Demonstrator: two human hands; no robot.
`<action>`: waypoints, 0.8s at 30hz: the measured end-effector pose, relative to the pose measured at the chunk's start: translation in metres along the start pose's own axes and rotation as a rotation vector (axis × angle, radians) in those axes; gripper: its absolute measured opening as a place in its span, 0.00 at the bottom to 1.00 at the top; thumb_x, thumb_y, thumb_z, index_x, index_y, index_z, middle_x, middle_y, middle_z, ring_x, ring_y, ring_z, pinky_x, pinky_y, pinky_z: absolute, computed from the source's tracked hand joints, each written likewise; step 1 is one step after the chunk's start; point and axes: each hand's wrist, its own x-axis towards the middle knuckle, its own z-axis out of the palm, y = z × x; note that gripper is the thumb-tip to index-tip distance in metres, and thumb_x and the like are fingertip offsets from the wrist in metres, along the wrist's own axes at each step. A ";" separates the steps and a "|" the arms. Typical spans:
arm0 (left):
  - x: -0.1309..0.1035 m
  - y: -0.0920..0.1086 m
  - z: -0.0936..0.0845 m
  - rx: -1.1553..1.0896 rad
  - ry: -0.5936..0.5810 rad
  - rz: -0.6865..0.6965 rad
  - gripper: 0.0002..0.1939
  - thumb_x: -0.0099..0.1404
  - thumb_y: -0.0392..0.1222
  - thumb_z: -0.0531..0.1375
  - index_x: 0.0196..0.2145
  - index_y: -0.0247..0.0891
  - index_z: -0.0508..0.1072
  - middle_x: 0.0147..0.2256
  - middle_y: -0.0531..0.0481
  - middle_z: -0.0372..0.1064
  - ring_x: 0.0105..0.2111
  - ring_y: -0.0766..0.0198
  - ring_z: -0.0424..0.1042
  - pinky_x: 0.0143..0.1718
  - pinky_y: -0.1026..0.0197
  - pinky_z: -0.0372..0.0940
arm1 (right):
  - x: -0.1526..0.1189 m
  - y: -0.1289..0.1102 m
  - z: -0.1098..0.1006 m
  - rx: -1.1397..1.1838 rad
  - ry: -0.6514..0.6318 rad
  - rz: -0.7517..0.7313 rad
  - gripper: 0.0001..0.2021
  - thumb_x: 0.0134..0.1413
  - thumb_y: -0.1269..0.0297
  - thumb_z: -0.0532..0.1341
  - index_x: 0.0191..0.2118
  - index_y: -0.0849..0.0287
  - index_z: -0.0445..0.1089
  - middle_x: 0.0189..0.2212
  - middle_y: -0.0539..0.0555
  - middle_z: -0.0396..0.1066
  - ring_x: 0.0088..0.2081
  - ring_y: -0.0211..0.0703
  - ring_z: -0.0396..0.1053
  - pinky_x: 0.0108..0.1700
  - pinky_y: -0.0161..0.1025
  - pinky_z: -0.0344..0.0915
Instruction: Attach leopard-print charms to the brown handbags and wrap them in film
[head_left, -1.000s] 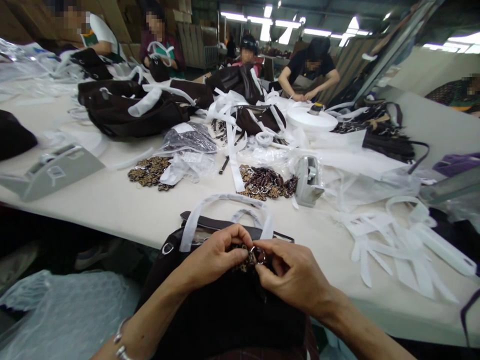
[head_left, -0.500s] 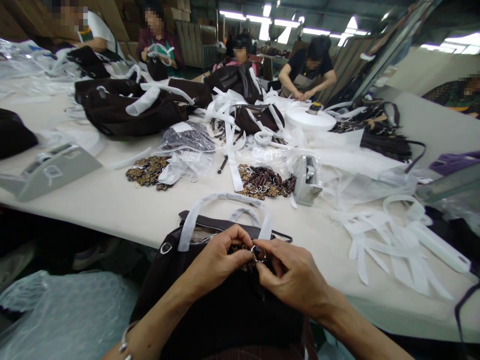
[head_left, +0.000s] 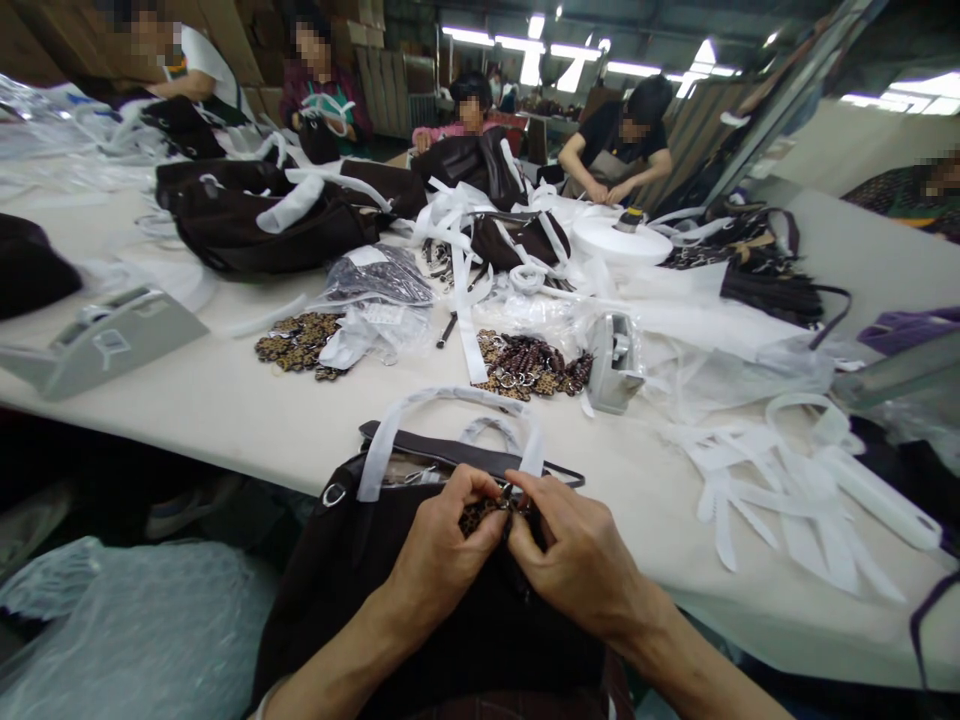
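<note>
A dark brown handbag stands in front of me at the table's edge, its handles wrapped in white. Above its front, my left hand is closed in a pinch on a leopard-print charm. Close beside it, my right hand pinches the metal ring at the charm's end. The fingertips of both hands almost meet and hide much of the ring. Behind the hands, the bag's zipped top is partly open.
Piles of leopard-print charms and brown tassels lie beyond the bag, near a grey tape dispenser. White strips spread at right. More brown bags and several co-workers are across the table. Bubble wrap lies at lower left.
My hands have drawn closer together, and the ring has turned so that less of it shows. More of the leopard-print charm appears in my left hand. A co-worker in pink has risen at the back.
</note>
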 end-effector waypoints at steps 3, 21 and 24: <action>-0.004 0.002 0.004 -0.035 -0.021 0.015 0.07 0.64 0.36 0.59 0.41 0.41 0.67 0.37 0.53 0.73 0.37 0.63 0.74 0.40 0.63 0.66 | 0.002 0.002 0.002 0.020 0.032 0.024 0.18 0.54 0.74 0.56 0.49 0.62 0.72 0.41 0.60 0.78 0.40 0.49 0.77 0.45 0.43 0.73; 0.005 -0.008 -0.001 -0.813 -0.146 -0.306 0.13 0.61 0.46 0.65 0.34 0.34 0.69 0.30 0.51 0.72 0.29 0.68 0.70 0.35 0.66 0.64 | 0.014 -0.004 -0.009 0.571 -0.284 0.675 0.11 0.60 0.57 0.56 0.34 0.58 0.69 0.24 0.49 0.74 0.13 0.30 0.60 0.15 0.29 0.52; 0.006 -0.009 0.001 -0.598 -0.166 -0.300 0.13 0.59 0.47 0.65 0.31 0.34 0.70 0.26 0.53 0.68 0.26 0.69 0.66 0.30 0.67 0.60 | 0.015 -0.002 -0.005 0.422 -0.296 0.608 0.10 0.60 0.60 0.55 0.32 0.58 0.69 0.23 0.49 0.74 0.15 0.33 0.63 0.18 0.30 0.54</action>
